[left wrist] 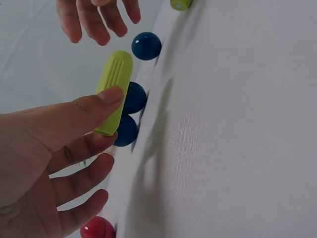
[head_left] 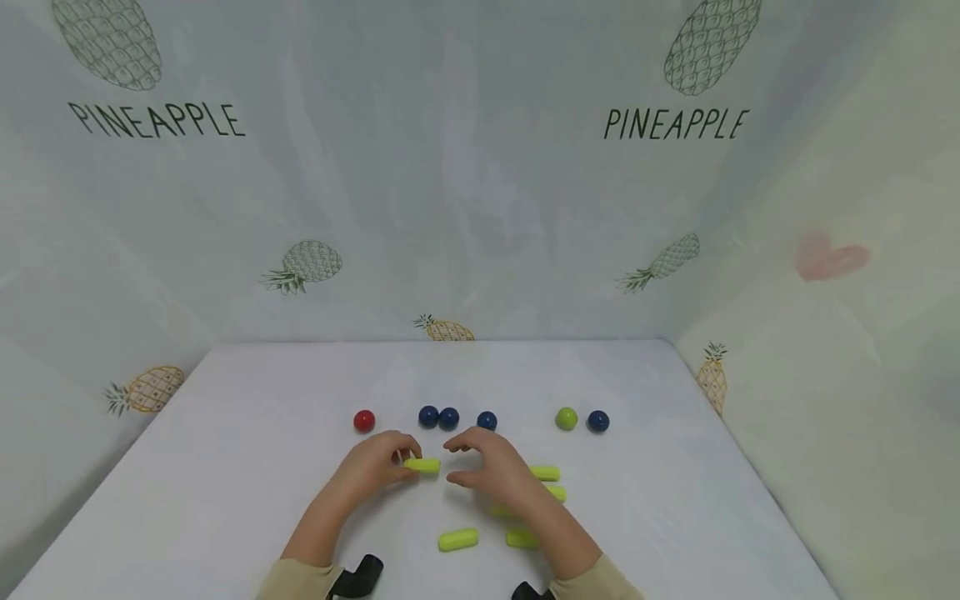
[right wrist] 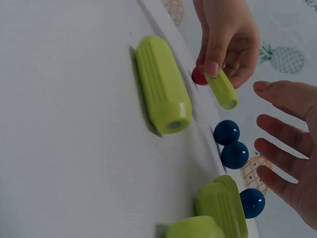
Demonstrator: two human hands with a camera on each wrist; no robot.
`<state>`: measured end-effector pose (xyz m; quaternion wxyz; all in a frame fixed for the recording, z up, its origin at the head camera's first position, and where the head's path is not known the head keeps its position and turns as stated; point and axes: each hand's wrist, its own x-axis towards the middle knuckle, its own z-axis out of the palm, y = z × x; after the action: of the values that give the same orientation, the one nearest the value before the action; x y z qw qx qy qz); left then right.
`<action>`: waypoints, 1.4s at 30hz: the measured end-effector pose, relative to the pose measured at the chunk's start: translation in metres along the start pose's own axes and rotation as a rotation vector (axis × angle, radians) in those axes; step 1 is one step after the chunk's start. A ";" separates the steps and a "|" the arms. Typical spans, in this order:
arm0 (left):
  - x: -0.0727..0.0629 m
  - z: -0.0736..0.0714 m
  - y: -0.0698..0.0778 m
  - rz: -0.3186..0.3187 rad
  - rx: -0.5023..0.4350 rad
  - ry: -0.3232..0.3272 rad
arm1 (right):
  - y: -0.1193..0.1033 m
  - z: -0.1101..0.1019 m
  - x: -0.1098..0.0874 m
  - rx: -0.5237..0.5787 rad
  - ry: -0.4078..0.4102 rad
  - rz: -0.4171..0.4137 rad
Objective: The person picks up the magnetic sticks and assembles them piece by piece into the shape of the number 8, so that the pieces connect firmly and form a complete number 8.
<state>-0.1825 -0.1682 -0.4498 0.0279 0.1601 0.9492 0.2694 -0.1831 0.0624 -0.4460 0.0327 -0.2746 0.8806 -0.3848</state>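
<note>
A pale cloth backdrop (head_left: 465, 192) fills the most space, bearing seven printed pineapples (head_left: 311, 261), two of them cut off by the top edge and a third by the table line, along with two PINEAPPLE words (head_left: 156, 121) and one pink heart (head_left: 831, 257) too soft to make out sharply. Below it spreads one white table (head_left: 262, 433), its near side out of frame. Two beige sleeves (head_left: 296, 581) enter at the bottom, cropped, each beside a black wrist piece (head_left: 358, 577), the right one barely showing. Of the two hands, the left hand (head_left: 378, 460) pinches a green stick (head_left: 427, 466) between thumb and forefinger, holding it above the table; one end is covered by the fingers. The right hand (head_left: 497, 467) faces it across a small gap, thumb and fingers apart with nothing between them. Five more sticks (head_left: 458, 540) lie on the table, making six; four are partly hidden by the right hand and forearm, while the one nearer the middle shows whole. Smallest are six balls beyond the hands: one red ball (head_left: 364, 421) at the left, cropped in the left wrist view, four blue balls (head_left: 598, 422), the third from the left slightly covered by the right hand, and one green ball (head_left: 566, 418).
</note>
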 end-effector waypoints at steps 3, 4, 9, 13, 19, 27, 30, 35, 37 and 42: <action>0.004 0.006 -0.003 0.005 -0.024 0.018 | 0.002 -0.002 0.003 0.031 0.019 0.041; 0.006 0.008 -0.004 -0.005 -0.029 0.024 | 0.002 -0.003 0.004 0.038 0.021 0.058; 0.014 0.010 -0.008 -0.065 -0.043 0.038 | 0.000 -0.007 0.017 0.025 0.024 0.076; 0.021 0.010 -0.008 -0.077 -0.050 0.046 | 0.000 -0.011 0.028 -0.027 0.028 0.079; 0.029 0.013 -0.014 -0.091 -0.083 0.040 | 0.004 -0.016 0.041 -0.082 0.030 0.063; 0.036 0.020 -0.025 -0.122 -0.158 0.061 | 0.010 -0.017 0.058 -0.076 0.035 0.112; 0.036 0.023 -0.027 -0.121 -0.168 0.072 | 0.011 -0.017 0.063 -0.079 0.029 0.143; 0.035 0.025 -0.028 -0.116 -0.171 0.098 | 0.013 -0.017 0.072 -0.102 0.014 0.149; 0.035 0.025 -0.028 -0.119 -0.181 0.103 | 0.014 -0.017 0.075 -0.119 0.007 0.155; 0.034 0.026 -0.033 -0.132 -0.229 0.105 | 0.015 -0.016 0.081 -0.117 -0.023 0.206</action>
<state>-0.2206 -0.1709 -0.4885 0.0138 0.0788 0.9208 0.3817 -0.2630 0.0398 -0.4325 0.0662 -0.1884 0.9248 -0.3240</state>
